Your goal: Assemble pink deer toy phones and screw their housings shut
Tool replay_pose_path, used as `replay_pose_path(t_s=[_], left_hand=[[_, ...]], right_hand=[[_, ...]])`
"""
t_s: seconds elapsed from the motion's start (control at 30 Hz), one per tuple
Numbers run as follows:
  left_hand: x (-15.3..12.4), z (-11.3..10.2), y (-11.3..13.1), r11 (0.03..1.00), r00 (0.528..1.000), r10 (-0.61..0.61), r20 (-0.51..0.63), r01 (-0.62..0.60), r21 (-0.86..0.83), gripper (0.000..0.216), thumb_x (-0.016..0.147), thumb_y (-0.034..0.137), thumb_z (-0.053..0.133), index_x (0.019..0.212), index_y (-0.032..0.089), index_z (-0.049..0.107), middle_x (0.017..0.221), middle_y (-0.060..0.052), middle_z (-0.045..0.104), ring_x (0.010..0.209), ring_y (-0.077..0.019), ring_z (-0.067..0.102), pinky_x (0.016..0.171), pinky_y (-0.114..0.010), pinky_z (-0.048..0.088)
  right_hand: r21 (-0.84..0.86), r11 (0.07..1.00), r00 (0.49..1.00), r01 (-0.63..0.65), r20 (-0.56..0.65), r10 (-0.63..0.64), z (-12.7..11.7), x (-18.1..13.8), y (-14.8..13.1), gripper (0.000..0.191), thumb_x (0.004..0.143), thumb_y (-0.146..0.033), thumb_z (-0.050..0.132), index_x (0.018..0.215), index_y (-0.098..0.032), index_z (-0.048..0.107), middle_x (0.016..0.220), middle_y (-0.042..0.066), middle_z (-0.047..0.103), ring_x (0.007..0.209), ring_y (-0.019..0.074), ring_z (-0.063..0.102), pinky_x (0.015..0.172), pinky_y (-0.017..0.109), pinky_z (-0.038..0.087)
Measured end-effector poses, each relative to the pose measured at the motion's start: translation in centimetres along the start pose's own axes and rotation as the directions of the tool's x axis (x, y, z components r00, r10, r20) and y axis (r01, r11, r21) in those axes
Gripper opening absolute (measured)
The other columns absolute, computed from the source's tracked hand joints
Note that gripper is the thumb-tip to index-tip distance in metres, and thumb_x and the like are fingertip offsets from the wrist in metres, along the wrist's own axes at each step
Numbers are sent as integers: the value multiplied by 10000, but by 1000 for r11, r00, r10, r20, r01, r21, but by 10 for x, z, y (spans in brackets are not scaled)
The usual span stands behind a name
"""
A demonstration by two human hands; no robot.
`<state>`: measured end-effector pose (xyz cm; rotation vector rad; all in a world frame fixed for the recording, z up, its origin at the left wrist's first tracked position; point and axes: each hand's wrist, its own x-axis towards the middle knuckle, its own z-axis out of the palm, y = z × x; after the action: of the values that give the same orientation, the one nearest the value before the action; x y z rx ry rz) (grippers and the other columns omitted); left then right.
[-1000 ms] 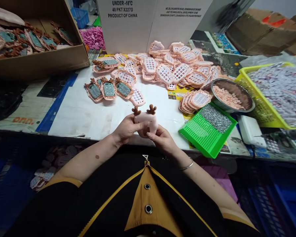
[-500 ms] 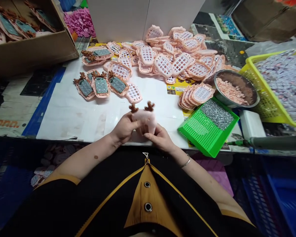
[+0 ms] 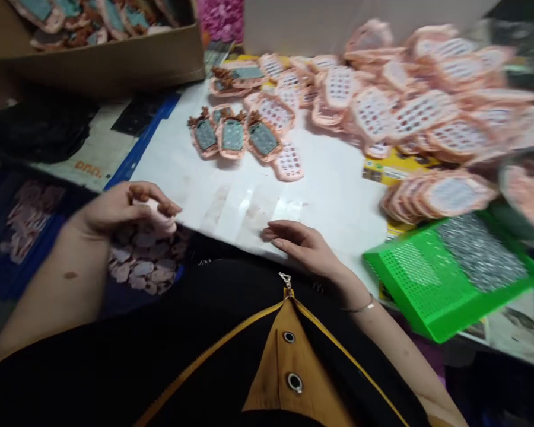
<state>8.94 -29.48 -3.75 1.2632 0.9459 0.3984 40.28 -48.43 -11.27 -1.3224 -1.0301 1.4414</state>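
Note:
My left hand (image 3: 104, 210) is closed round a pale pink toy casing (image 3: 160, 218) with brown antlers, held over the table's front edge at the left. Below it, a bin holds many loose pink casing pieces (image 3: 145, 261). My right hand (image 3: 309, 246) rests at the front edge of the white work surface (image 3: 338, 196), fingers loosely bent and apart, with nothing in them. Beyond the hands lie several antlered casings (image 3: 232, 136) with grey-green panels. A keypad casing (image 3: 289, 161) with a handle lies beside them.
A cardboard box (image 3: 115, 62) of antlered casings stands at the back left. Many pink keypad casings (image 3: 374, 112) are heaped at the back right. A stack of pink casings (image 3: 445, 193), a green tray (image 3: 404, 279) of small metal screws and a metal bowl (image 3: 507, 160) stand right.
My left hand has carried the antlered casing left, away from my right hand. My right hand has let go of it and opened. The view has turned left.

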Motion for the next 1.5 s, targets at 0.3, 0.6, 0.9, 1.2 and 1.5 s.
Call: replay_pose_path(t_s=[0.3,0.6,0.9,1.2,1.5], left_hand=[[-3,10,15,975,966,70,-247,-14,222,283,564,48,859,800,181,780,916,-80,790,1092,-314,697,971,-437,553],[71,98,-18,968,893,223,391,-250,19,306,722,336,842,940,142,749,983,-126,775,918,-218,722,852,-346,560],[80,111,-31,992,909,121,399,-97,-80,332,734,403,842,916,146,735,970,-121,771,910,-196,716,847,-327,556],[91,130,-21,919,955,102,278,16,-394,692,700,522,857,1297,243,646,1324,-122,665,1151,-248,660,1005,-368,510],[95,182,1,786,912,179,368,93,-612,798,586,650,858,1240,233,669,1195,-109,732,1105,-344,693,983,-502,543]], right_hand=[[-129,984,990,-124,-76,115,3,-7,-11,430,753,-576,786,1035,-256,730,1040,97,806,1010,271,756,1003,522,573],[-502,861,884,-86,-437,-167,-25,96,-58,421,849,-462,664,1125,-145,681,1113,146,737,890,223,688,836,393,559],[-539,813,828,-221,-545,-136,-31,194,-78,185,762,-320,733,766,-163,636,822,92,701,836,234,637,801,374,507],[52,998,878,-31,-476,52,-15,88,-53,501,751,-674,650,848,-184,613,622,-15,591,486,103,499,433,240,397],[-466,885,840,-20,-488,-238,-39,-2,-60,402,897,-559,564,957,-190,712,803,43,704,634,140,612,617,290,526]])
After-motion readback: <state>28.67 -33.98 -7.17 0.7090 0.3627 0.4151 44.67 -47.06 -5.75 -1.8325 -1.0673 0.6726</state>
